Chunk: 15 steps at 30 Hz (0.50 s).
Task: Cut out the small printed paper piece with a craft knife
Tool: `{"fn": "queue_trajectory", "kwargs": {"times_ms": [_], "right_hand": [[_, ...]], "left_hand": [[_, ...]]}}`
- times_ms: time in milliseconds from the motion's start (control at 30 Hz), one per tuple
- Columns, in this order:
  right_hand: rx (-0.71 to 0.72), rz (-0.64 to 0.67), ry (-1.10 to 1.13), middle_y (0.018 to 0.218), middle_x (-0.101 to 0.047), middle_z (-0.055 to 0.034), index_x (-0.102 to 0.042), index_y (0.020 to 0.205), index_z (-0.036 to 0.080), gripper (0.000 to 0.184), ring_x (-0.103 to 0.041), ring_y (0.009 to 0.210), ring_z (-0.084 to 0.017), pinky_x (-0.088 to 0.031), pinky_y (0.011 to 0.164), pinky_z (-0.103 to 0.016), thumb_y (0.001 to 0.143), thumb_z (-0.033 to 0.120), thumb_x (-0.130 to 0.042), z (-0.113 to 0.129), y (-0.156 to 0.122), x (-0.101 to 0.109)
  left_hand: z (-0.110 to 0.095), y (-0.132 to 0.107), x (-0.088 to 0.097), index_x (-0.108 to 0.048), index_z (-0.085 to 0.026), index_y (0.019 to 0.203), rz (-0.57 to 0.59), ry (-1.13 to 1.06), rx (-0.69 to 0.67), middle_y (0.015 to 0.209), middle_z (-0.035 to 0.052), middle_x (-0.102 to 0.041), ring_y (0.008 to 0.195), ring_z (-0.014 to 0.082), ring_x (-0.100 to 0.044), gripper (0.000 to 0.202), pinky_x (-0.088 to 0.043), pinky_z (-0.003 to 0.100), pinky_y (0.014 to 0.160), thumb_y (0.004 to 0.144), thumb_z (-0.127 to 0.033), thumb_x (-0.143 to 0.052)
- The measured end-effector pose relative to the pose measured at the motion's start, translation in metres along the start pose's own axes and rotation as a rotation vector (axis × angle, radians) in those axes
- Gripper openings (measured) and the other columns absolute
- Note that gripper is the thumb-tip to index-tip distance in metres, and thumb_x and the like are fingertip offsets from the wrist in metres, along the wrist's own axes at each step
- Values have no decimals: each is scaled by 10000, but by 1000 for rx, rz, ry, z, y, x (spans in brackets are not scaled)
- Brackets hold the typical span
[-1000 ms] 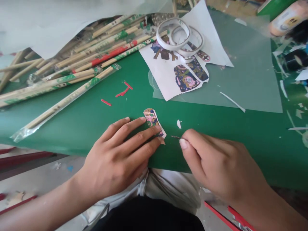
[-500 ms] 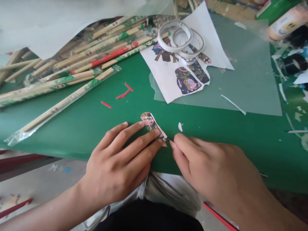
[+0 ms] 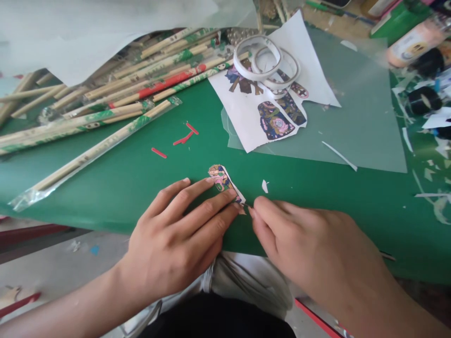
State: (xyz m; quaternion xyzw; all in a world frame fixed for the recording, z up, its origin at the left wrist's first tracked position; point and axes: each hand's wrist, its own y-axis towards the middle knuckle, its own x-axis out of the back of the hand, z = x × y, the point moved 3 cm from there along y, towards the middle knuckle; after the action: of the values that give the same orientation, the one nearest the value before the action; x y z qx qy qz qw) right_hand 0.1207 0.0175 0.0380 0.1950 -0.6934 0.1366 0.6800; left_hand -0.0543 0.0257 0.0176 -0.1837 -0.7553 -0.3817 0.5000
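Note:
A small paper cutout (image 3: 220,180) with a colourful print and a white margin lies on the green tabletop. My left hand (image 3: 183,225) rests over its lower part, fingers spread and flat, pressing it down. Beside the cutout's lower right corner is my right hand (image 3: 306,244), closed in a pinch. From it pokes the thin dark tip of what looks like a craft knife (image 3: 247,205), at the white margin. Most of that tool is hidden in the hand. Just above lies a white paper scrap (image 3: 265,186).
Wrapped chopsticks (image 3: 102,145) fill the left and back. Two tape rolls (image 3: 259,75) sit on a printed paper sheet (image 3: 243,126), over a translucent sheet (image 3: 369,136). Red strips (image 3: 183,139) lie mid-table. A bottle (image 3: 416,42), a black roll (image 3: 424,100) and scraps are at right.
The view has shifted slightly, so the background sits a little differently. Both hands and the cutout keep almost the same places relative to each other.

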Motion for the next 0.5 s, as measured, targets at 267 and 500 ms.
{"fn": "queue_trajectory", "kwargs": {"times_ms": [267,500], "right_hand": [[13,54,-56,434,-458,38,-481,674,220,203,-449,289,-150,-99,444,-285,836,98,-473,7,3,2],[-4,132,-78,404,-468,39,-485,680,219,184,-454,271,-164,-63,454,-282,786,69,-478,6,0,3]], "left_hand": [[0,2,0,-676,-220,1191,6,12,-25,1276,-11,-673,1154,278,-648,294,-541,487,962,912,-198,-586],[0,1,1,-673,-217,1198,14,24,-35,1286,-1,-668,1165,271,-644,294,-538,480,985,919,-212,-580]]}}
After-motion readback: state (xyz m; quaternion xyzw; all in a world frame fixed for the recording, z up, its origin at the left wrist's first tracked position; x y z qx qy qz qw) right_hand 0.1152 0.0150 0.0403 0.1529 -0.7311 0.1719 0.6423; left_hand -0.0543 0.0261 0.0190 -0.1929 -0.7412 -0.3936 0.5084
